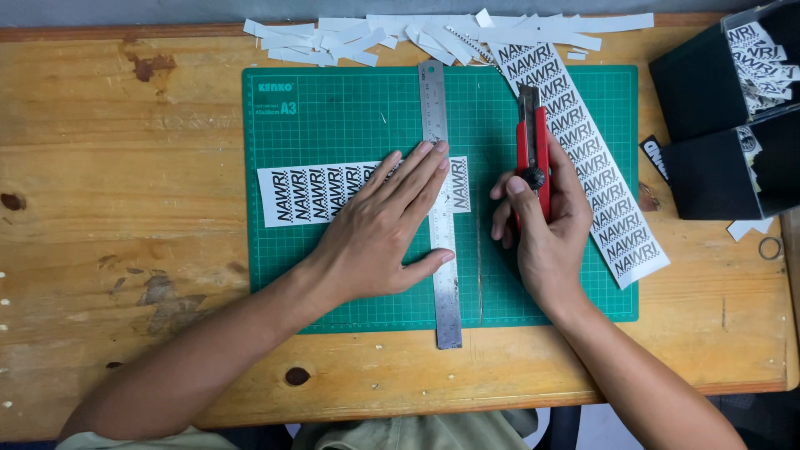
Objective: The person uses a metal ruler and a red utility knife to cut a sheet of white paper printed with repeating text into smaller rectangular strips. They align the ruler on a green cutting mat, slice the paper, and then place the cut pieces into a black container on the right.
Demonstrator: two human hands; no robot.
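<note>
Wooden table [100, 275], green cutting mat [350, 117] at centre. Left hand [379, 237], fingers spread flat, presses steel ruler [439, 108] and label strip [287, 196] mid-frame. Right hand [546, 233] curled tight around red knife [532, 137], right of ruler.

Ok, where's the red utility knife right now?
In the head view the red utility knife is gripped in the right hand, upright over the green cutting mat, just right of the steel ruler.
</note>
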